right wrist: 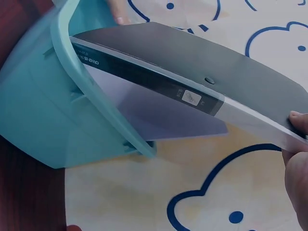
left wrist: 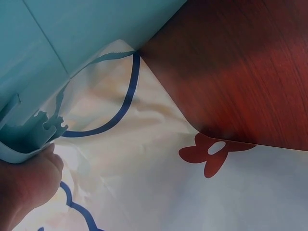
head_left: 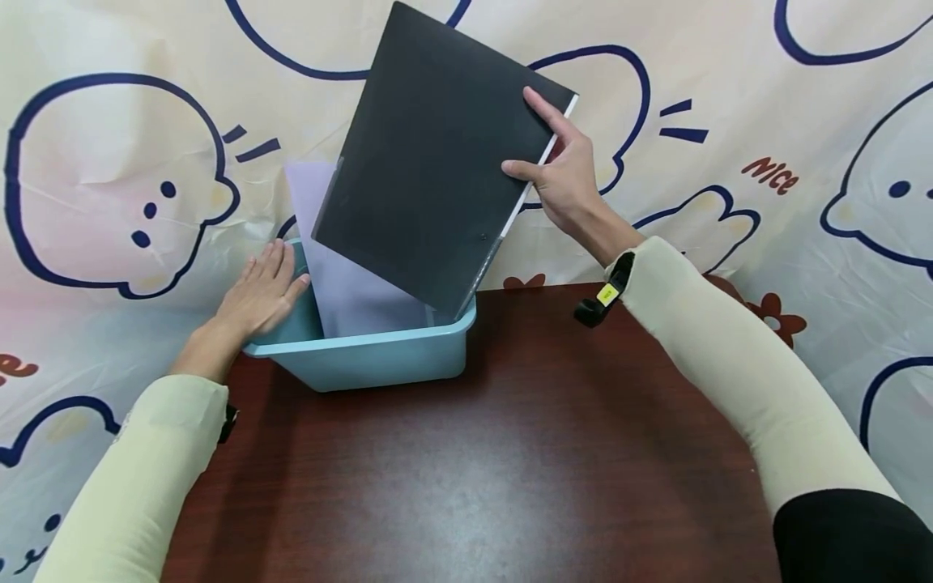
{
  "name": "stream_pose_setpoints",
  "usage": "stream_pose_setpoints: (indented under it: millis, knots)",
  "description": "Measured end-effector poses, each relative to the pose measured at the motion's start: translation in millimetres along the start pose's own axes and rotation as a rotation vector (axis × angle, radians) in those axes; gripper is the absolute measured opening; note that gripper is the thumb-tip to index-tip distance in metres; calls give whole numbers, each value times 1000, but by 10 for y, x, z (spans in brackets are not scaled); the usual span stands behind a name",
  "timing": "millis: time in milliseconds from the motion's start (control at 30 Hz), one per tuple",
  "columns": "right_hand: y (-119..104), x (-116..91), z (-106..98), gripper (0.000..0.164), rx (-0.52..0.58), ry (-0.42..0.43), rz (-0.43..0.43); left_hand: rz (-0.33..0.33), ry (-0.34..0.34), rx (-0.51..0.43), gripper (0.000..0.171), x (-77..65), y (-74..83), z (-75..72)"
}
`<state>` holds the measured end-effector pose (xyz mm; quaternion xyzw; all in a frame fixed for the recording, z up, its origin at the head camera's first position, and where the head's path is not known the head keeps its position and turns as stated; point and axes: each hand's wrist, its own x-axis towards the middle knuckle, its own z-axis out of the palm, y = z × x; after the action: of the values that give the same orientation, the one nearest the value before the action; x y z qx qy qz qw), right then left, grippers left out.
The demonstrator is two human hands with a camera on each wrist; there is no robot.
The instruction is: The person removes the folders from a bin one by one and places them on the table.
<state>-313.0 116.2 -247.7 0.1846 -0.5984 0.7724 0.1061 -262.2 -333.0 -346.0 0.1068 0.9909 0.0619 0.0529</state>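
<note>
In the head view my right hand [head_left: 567, 174] grips a black file folder [head_left: 437, 154] by its white-edged spine, thumb and index finger lying on the cover. The folder is tilted, and its lower corner dips inside the rim of a light blue plastic basin [head_left: 379, 360]. A labelled spine [right wrist: 159, 79] faces the right wrist camera. Behind the black folder, a pale purple folder or sheet [head_left: 350, 295] leans upright in the basin. My left hand [head_left: 258, 287] rests on the basin's left rim with fingers extended. The basin's floor is hidden.
The basin stands at the back edge of a dark brown wooden table [head_left: 510, 470]. Close behind it hangs a cream cloth [head_left: 729, 105] printed with cartoon outlines and flowers, which also runs along both sides.
</note>
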Motion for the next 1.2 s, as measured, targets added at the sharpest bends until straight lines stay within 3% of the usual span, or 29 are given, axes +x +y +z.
stream_pose_setpoints:
  millis: [300,1200]
  knots:
    - [-174,-33,-206,88,111,33,36,1,-16,-17,84,1,-12,-4]
    - [-553,-214,-832,86,179,14,50,13,-24,-27,89,-20,-35,-32]
